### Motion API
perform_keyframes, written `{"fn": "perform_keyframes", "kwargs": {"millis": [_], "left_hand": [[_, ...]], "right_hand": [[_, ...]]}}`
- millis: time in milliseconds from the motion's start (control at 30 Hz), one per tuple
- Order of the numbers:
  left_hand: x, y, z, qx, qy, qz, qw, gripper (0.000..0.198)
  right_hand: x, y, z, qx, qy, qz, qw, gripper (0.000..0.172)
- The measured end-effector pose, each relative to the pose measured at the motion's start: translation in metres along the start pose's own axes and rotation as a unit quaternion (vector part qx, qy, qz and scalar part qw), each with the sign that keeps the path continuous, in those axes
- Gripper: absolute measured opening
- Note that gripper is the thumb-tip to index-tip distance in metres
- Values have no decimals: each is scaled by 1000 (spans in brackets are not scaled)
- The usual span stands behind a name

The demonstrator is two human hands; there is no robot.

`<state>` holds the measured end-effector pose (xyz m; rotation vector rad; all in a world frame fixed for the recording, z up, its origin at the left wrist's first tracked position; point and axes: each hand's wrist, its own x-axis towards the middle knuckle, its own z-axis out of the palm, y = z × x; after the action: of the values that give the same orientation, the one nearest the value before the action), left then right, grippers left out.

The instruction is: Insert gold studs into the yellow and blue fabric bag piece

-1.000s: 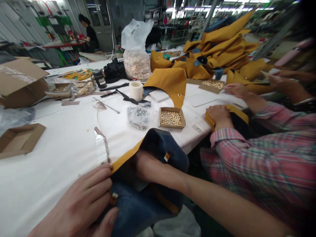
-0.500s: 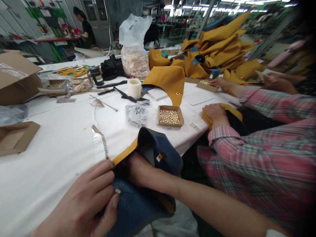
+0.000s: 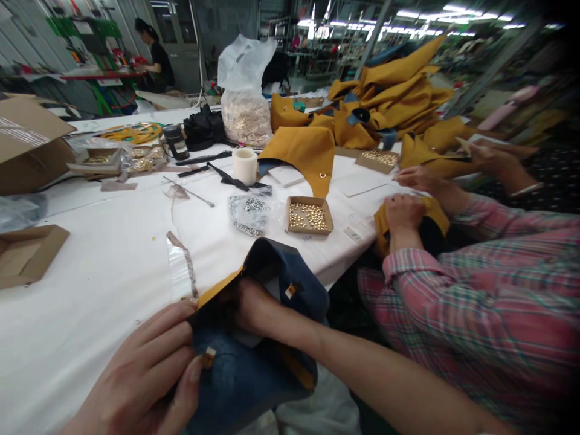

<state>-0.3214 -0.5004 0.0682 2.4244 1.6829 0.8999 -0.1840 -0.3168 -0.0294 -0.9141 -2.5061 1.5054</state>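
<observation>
In front of me, a dark blue bag (image 3: 254, 368) with a mustard outer side stands at the table's near edge, its mouth gaping. My left hand (image 3: 145, 362) pinches the left rim of the bag between thumb and fingers. Just beside that thumb, a small brass-coloured fitting (image 3: 209, 357) sits on the blue face; a similar fitting (image 3: 292, 290) shows on the far wall. My right hand (image 3: 254, 307) reaches into the mouth, and the bag hides its fingers.
Beyond the bag are a box of gold studs (image 3: 310, 216), a plastic bag of silver parts (image 3: 249, 214) and a white tape roll (image 3: 244, 166). A co-worker in a plaid shirt (image 3: 480, 290) handles a mustard piece (image 3: 381, 226) on the right. Mustard pieces (image 3: 399, 90) are piled behind.
My left hand has shifted slightly left and down along with the bag's rim, showing more of the near fitting. The co-worker's far hand has moved away from the stud box toward the mustard piece.
</observation>
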Motion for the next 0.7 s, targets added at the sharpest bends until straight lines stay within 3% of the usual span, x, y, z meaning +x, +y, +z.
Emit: {"fn": "perform_keyframes", "kwargs": {"millis": [267,533,633,700], "left_hand": [[-15,-1,-6,23,14,-7,1000,32],[9,7,0,-32,81,-36,996,30],[14,9,9,-71,133,-151,977,27],[16,8,19,-88,163,-249,951,40]], "right_hand": [[-1,-4,0,-31,-37,2,999,37],[3,-34,-12,-219,-34,-6,975,27],[-13,-41,-12,-254,28,-17,967,34],[-23,-41,-3,-280,103,-42,954,45]]}}
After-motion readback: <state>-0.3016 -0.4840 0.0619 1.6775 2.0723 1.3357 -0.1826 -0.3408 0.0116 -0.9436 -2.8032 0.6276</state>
